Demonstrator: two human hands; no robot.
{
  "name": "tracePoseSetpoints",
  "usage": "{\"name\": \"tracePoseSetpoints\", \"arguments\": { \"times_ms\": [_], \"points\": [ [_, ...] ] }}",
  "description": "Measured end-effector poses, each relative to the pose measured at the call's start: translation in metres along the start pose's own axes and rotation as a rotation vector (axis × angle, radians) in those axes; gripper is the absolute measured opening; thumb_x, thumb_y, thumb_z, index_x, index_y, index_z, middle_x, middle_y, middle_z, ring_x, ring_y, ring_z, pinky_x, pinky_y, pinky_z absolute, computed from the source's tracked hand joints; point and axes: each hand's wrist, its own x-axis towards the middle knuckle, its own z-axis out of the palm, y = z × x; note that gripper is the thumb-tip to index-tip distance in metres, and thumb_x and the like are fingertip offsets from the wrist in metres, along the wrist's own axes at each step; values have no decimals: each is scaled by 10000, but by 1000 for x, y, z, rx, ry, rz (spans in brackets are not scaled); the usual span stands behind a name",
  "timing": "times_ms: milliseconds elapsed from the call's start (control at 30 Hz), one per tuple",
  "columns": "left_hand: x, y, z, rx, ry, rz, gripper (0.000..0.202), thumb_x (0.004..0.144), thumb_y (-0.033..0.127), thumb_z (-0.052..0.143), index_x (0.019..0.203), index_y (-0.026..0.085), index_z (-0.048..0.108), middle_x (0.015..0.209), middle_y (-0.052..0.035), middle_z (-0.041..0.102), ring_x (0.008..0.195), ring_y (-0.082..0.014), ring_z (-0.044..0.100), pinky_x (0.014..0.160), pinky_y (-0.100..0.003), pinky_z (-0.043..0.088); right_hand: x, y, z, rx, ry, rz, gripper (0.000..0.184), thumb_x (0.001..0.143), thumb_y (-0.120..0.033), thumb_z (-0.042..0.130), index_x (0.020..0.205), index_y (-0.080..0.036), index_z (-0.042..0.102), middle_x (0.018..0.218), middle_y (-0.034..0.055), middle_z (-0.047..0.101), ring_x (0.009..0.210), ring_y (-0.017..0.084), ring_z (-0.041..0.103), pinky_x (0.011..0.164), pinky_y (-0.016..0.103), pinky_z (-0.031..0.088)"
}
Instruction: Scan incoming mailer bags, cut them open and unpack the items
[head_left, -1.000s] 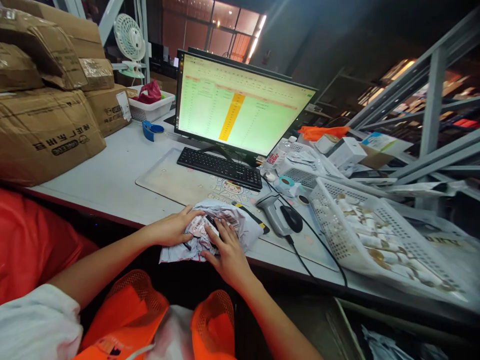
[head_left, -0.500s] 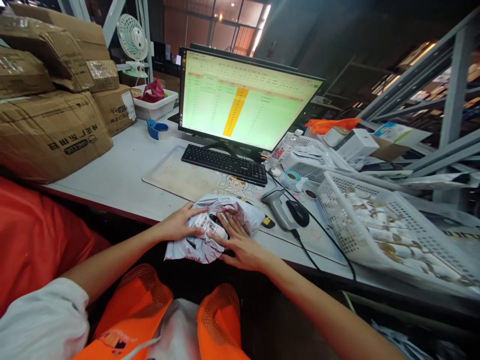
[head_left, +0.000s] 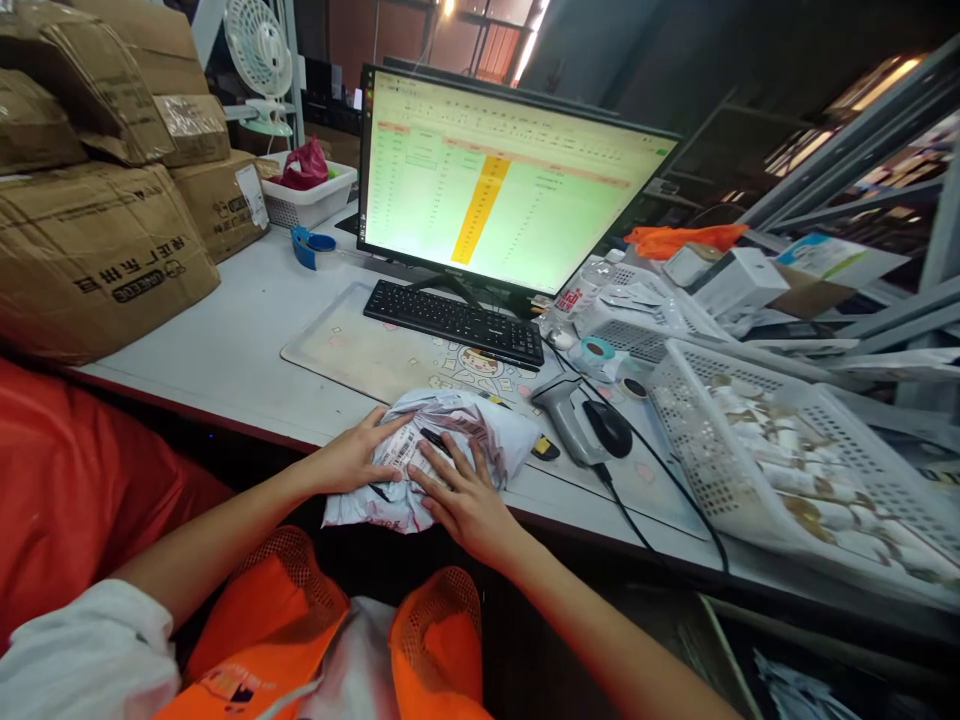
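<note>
A crumpled grey plastic mailer bag [head_left: 480, 425] with a barcode label lies at the desk's front edge. My left hand [head_left: 352, 458] rests against its left side, fingers stretched over the label. My right hand [head_left: 457, 495] lies flat on top of the bag, fingers spread and pressing down. Neither hand grips anything. Just right of the bag lie a grey barcode scanner [head_left: 566, 420] and a black mouse [head_left: 609, 428].
A monitor [head_left: 502, 190] showing a spreadsheet and a black keyboard [head_left: 454, 322] stand behind the bag on a desk mat. Cardboard boxes [head_left: 97, 250] are stacked at the left. A white perforated basket [head_left: 795, 470] of small rolls sits at the right, with more baskets and clutter behind.
My right hand has drawn back slightly toward me on the bag and flattened. The left hand stays on the label. The view shifted a little.
</note>
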Motion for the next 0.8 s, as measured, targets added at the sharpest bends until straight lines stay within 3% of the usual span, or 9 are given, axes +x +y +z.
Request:
{"name": "tracePoseSetpoints", "arguments": {
  "times_ms": [233,333,433,500,567,600,667,733,800],
  "points": [
    [9,-8,-12,-55,-125,15,905,835,499,763,1603,281,335,1589,-142,324,1485,-359,344,1237,-507,282,-5,22,-10,235,-209,32,568,999,-330,567,1551,-366,438,1698,14,173,1568,350,-70,1218,698,57],
    [8,-6,-15,-92,-130,15,957,825,526,759,1618,253,297,1614,-143,288,1512,-376,288,1255,-509,230,2,19,-35,372,-221,36,441,990,-386,585,1429,-342,612,1687,27,223,1570,373,-9,1219,693,73],
    [1,7,-24,-96,-64,3,970,854,520,720,1640,269,210,1637,-122,229,1540,-384,214,1261,-504,205,-1,32,-75,503,-7,147,345,1005,-433,545,1195,-260,775,1553,94,502,1483,337,391,1202,547,331],
    [-5,21,-33,-67,26,12,933,887,477,682,1646,288,175,1604,-112,257,1518,-376,264,1255,-493,231,-11,57,-99,422,278,402,385,1009,-436,504,1156,-203,772,1332,135,686,1255,290,632,1100,456,469],
    [-8,33,-41,-25,136,40,909,895,423,663,1648,286,172,1546,-109,306,1479,-364,330,1251,-484,249,-23,93,-112,198,452,747,424,980,-418,505,1237,-155,716,1205,153,731,1100,285,694,1039,441,503],
    [-9,38,-44,-4,189,54,905,891,399,660,1648,278,179,1524,-108,317,1471,-360,337,1254,-481,245,-28,111,-113,84,434,904,465,954,-405,525,1299,-130,674,1213,170,721,1094,300,689,1033,447,498],
    [-7,43,-46,24,280,59,899,879,359,656,1646,265,195,1512,-108,310,1482,-354,316,1263,-474,225,-36,141,-105,-47,232,1113,596,908,-399,577,1409,-78,577,1268,217,682,1151,342,657,1032,455,480],
    [-4,42,-43,36,332,35,895,871,333,648,1644,255,202,1515,-110,292,1498,-352,290,1268,-470,213,-38,158,-91,-79,4,1207,694,891,-434,609,1462,-53,510,1288,253,658,1200,377,628,1018,458,474],
    [-1,37,-39,38,351,-1,897,867,320,642,1643,247,199,1517,-115,279,1512,-357,267,1265,-472,221,-33,163,-77,-88,-134,1253,707,896,-463,603,1466,-59,494,1278,268,654,1199,395,628,985,467,484]
  ]
}}
